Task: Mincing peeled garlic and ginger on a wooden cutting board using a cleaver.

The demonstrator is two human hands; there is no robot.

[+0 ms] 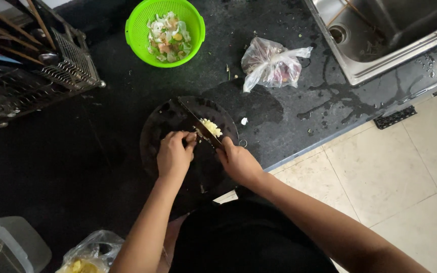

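A round dark cutting board (163, 119) lies on the black counter in front of me. My right hand (237, 161) grips the handle of a knife (194, 117) whose blade runs across the board. A small pile of pale yellow chopped pieces (211, 127) lies beside the blade. My left hand (174, 153) rests on the board with its fingertips bent down next to the blade; what lies under them is hidden.
A green colander (140, 35) with vegetable scraps stands at the back. A clear plastic bag (270, 64) lies near the steel sink (360, 68). A wire dish rack (31, 81) fills the left. A grey container (11, 242) and another bag (92, 253) sit near left.
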